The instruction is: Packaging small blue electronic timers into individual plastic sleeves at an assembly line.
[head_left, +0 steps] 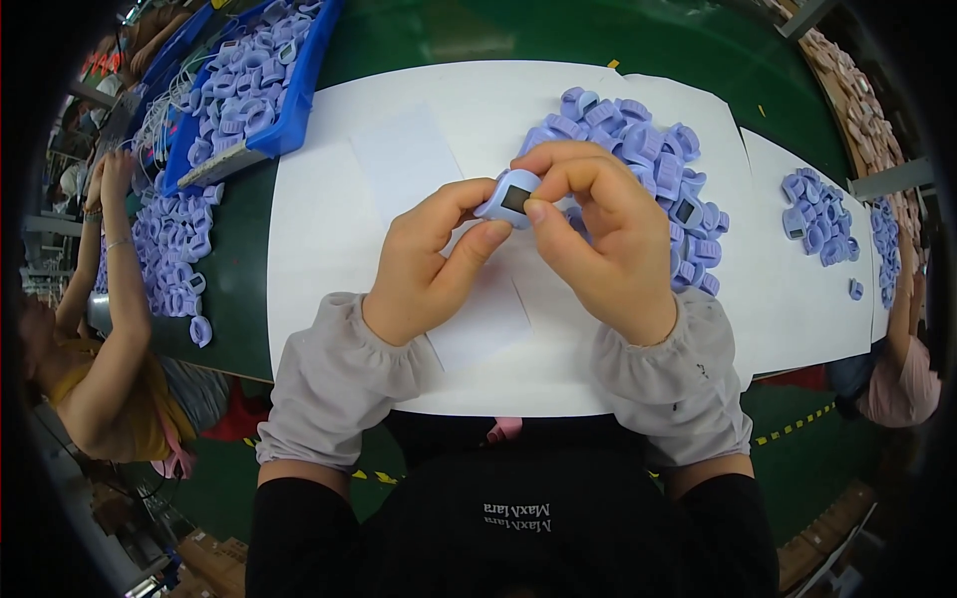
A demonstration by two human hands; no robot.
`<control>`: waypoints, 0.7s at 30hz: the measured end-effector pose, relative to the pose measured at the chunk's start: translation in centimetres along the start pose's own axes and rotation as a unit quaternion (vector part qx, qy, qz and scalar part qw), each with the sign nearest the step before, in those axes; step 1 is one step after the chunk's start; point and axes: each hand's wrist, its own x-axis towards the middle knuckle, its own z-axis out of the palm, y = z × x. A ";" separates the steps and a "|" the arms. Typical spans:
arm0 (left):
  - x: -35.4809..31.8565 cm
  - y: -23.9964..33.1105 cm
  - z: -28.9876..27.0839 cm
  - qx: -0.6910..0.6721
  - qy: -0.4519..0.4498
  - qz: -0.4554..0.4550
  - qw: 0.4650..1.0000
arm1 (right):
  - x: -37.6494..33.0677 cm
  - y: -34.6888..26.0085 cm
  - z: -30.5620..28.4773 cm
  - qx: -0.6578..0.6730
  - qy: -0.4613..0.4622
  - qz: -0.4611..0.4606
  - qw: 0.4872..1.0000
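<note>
Both hands hold one small lavender plastic piece (510,197) with a dark square window, above the white paper sheet (329,219). My left hand (429,261) pinches its left side with thumb and fingers. My right hand (603,237) grips it from the right, thumb pressed on its lower front edge. Just behind my right hand lies a heap of the same lavender pieces (658,169) on the paper.
A blue bin (261,85) full of lavender pieces stands at the far left, with more loose pieces (169,259) beside it on the green table. A person on the left reaches into those. Another heap (819,214) lies far right, near another person's arm (902,329).
</note>
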 end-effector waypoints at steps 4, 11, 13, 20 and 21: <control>0.1 -0.5 0.1 -0.005 0.001 0.027 1.000 | 0.0 -0.9 0.7 0.042 0.048 0.059 0.996; 0.6 0.1 -1.1 -0.022 -0.090 -0.007 0.996 | 0.1 -0.8 -0.1 0.103 -0.001 0.152 0.983; 0.6 0.2 -1.4 -0.021 -0.083 0.011 0.996 | 0.2 -1.2 0.0 0.123 -0.002 0.144 0.982; 0.3 0.7 -1.0 -0.093 -0.056 -0.083 0.991 | 0.0 -1.4 0.1 0.124 -0.014 0.131 0.983; 0.4 0.7 -0.9 -0.085 -0.049 -0.073 0.992 | 0.0 -1.4 0.0 0.115 -0.001 0.121 0.986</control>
